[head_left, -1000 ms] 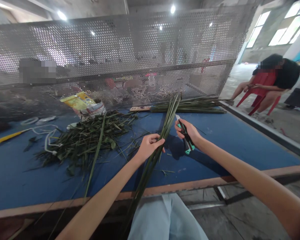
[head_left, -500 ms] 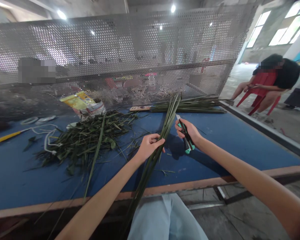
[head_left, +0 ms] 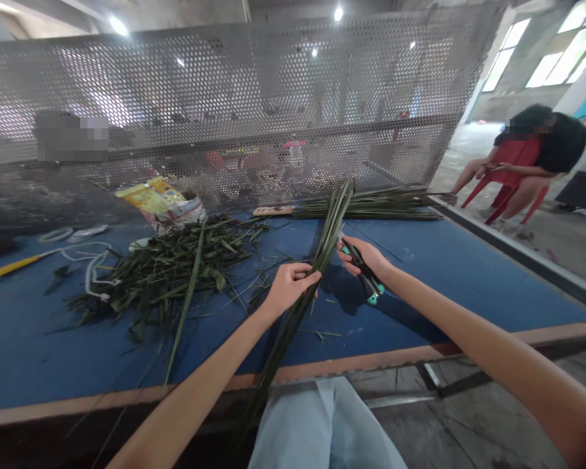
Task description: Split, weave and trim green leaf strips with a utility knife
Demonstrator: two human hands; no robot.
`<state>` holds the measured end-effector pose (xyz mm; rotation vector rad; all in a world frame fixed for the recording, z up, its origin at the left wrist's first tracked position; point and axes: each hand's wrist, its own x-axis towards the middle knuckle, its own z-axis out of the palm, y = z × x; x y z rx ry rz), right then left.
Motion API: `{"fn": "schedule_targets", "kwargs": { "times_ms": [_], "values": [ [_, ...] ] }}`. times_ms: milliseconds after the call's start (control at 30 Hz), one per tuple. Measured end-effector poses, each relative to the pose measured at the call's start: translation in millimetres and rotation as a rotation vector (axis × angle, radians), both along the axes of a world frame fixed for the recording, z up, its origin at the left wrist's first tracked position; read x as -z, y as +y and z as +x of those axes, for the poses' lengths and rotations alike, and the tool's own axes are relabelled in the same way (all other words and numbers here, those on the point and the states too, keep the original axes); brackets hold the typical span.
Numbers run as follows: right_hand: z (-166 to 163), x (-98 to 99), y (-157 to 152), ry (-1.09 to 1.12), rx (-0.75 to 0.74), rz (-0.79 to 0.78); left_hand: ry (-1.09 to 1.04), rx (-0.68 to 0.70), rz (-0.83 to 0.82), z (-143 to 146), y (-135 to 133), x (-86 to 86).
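Left hand point(head_left: 290, 290) curled closed around long green leaf strips point(head_left: 293, 319), held slanting above the blue tabletop point(head_left: 53, 345); right hand point(head_left: 364, 257) pinching a green-handled utility knife point(head_left: 371, 286), blade point(head_left: 340, 238) just beside the strips.

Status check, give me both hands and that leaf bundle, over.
Left hand gripping a bundle of long green leaf strips. Right hand holding a teal-handled utility knife, blade beside the strips. Loose leaf pile on the blue table, left of the hands, not touching.
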<state>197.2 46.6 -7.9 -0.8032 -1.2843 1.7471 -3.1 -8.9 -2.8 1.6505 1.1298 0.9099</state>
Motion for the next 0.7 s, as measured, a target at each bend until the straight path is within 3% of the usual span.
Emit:
{"fn": "schedule_targets", "kwargs": {
  "times_ms": [333, 700],
  "values": [
    [0.8, -3.7, -1.1, -0.048, -0.120, -0.086, 0.000, -0.026, -0.034, -4.2, 2.8, 3.2],
    [-6.1, 0.8, -7.7, -0.112, -0.145, -0.012, 0.028, -0.045, -0.036, -4.2, 1.9, 1.1]
  ]
}}
